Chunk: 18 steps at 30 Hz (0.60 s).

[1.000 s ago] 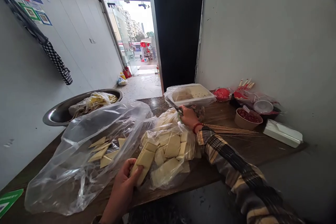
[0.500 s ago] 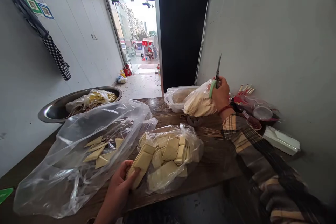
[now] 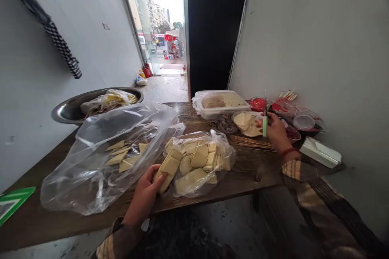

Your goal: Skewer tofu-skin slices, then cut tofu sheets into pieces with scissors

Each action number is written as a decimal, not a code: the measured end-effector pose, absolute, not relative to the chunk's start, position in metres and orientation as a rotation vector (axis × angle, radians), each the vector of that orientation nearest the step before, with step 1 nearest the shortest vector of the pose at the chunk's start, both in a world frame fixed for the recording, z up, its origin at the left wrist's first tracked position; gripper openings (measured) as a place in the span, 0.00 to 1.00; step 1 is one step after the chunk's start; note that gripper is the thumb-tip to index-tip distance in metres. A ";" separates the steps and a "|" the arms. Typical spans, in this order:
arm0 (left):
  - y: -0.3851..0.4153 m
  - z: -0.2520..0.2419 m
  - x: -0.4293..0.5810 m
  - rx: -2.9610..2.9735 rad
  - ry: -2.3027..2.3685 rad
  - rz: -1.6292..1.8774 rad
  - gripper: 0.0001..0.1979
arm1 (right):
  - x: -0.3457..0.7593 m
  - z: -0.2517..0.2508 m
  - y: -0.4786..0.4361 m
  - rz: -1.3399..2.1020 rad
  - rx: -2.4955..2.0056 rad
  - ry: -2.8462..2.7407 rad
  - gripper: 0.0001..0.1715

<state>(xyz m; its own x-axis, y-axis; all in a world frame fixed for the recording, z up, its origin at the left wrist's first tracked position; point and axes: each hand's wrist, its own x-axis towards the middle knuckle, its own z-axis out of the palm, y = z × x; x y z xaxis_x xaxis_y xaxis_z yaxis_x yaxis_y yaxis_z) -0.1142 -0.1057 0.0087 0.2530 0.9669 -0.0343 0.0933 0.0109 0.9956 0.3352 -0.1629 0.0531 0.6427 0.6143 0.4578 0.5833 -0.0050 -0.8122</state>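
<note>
My left hand (image 3: 145, 192) grips a stack of pale tofu-skin squares (image 3: 167, 168) at the near edge of an open clear bag (image 3: 199, 162) filled with more squares. At the table's right, my right hand (image 3: 275, 129) is closed around green-handled scissors (image 3: 264, 121), blade pointing up. It also touches a small clear bag of pale sheets (image 3: 247, 123) lying on the wood. A bundle of bamboo skewers (image 3: 252, 142) lies just beneath that hand.
A large clear bag (image 3: 100, 158) with a few squares lies left. A steel basin (image 3: 75, 107) holds bagged food behind it. A wrapped white tray (image 3: 220, 103), red bowls (image 3: 258, 105), a paper cup (image 3: 293, 134) and a white box (image 3: 320, 151) line the right wall. The wooden table (image 3: 249, 174) ends in front.
My right hand lifted the small bag and scissors from the middle bag, swung right, then lowered them onto the table by the skewers. The left hand kept its hold on the stack.
</note>
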 end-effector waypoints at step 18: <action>-0.131 0.005 -0.082 0.983 0.857 0.953 0.20 | 0.201 -0.029 -0.212 0.563 -1.746 -1.103 0.28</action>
<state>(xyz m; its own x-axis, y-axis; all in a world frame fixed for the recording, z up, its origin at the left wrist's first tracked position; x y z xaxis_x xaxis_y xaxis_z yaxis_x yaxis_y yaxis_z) -0.0820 -0.1307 0.0054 0.3424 0.9267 -0.1551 -0.2524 0.2497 0.9348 0.2012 -0.2118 -0.0290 0.4850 0.8684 0.1037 0.4257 -0.1309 -0.8953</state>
